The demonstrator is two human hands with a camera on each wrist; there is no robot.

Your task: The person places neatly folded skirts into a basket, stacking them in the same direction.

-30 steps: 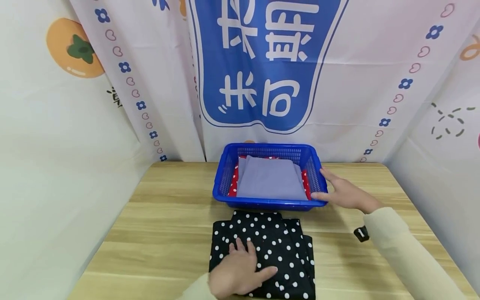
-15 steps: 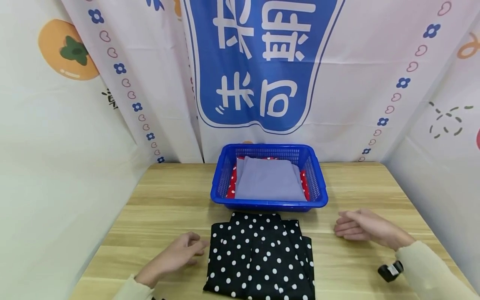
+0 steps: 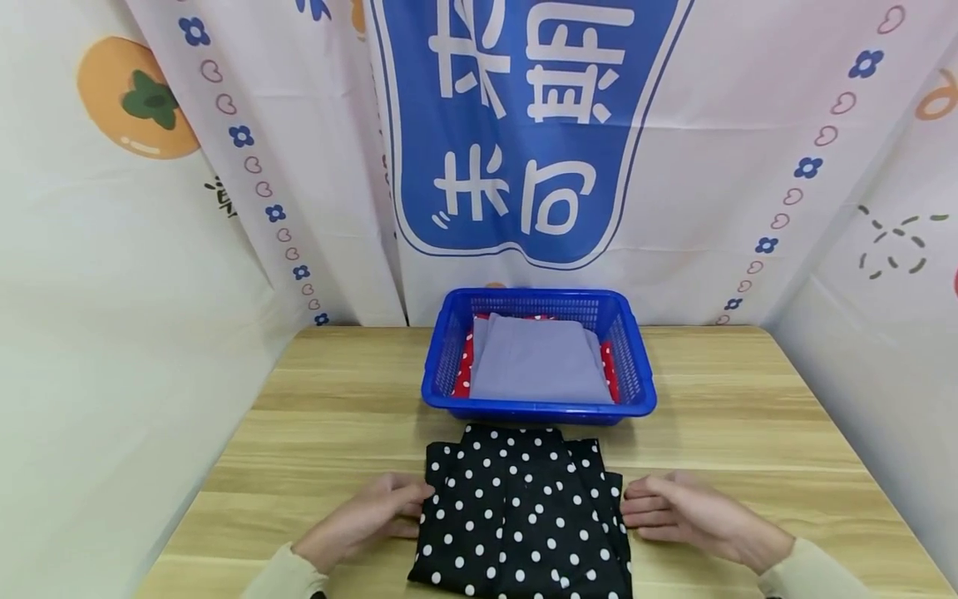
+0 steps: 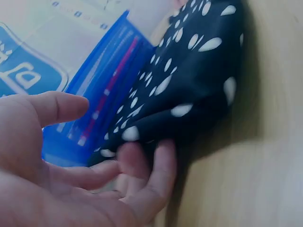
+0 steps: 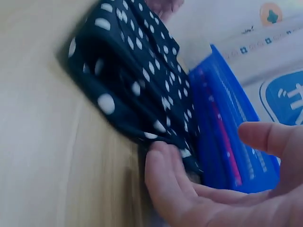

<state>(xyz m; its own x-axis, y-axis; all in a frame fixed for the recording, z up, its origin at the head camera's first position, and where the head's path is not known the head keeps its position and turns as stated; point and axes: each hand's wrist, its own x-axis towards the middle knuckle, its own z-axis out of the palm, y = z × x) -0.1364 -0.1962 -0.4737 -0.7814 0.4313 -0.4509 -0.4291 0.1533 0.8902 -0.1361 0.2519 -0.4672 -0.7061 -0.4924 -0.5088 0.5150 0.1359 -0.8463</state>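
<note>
A folded black cloth garment with white polka dots (image 3: 524, 516) lies on the table in front of the blue basket. At its left edge, my left hand (image 3: 370, 512) has its fingertips against the fabric. The left wrist view shows that thumb (image 4: 64, 106) raised apart from the cloth and the fingers meeting its lower edge. On the opposite side my right hand (image 3: 699, 516) touches the right edge with its fingers. Its thumb (image 5: 260, 135) also stands clear of the fabric in the right wrist view. Some fingertips are hidden at the cloth's edge.
Behind the cloth stands the blue plastic basket (image 3: 539, 409), holding a folded grey-blue cloth (image 3: 539, 362) over a red one with white dots (image 3: 462, 374). Wooden tabletop (image 3: 322, 416) extends to both sides. Printed white curtains (image 3: 674, 191) enclose the back and sides.
My right hand left the basket's side and came down to the cloth's right edge. The left hand moved off the cloth's top to its left edge. The cloth has barely shifted.
</note>
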